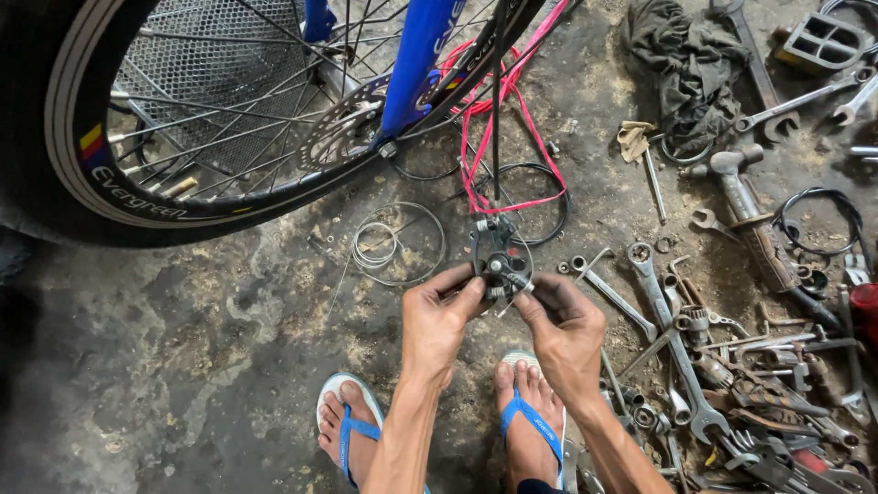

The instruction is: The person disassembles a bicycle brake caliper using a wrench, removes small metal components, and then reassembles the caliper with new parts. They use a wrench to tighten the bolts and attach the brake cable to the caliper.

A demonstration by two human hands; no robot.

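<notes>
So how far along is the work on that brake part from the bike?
Looks mid-job. Done: the small brake caliper is off the bike, its black cable hanging from above. In hand: the left hand steadies it while the right hand works at its side with the fingertips. Left: it is not back by the disc on the wheel, and spanners lie spread on the floor.

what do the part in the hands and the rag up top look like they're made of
Brake part: looks like dark metal with bare silvery bolts, held by left hand and right hand. Rag: soft cloth, crumpled folds, dull grey-green, apparently grimy.
</notes>
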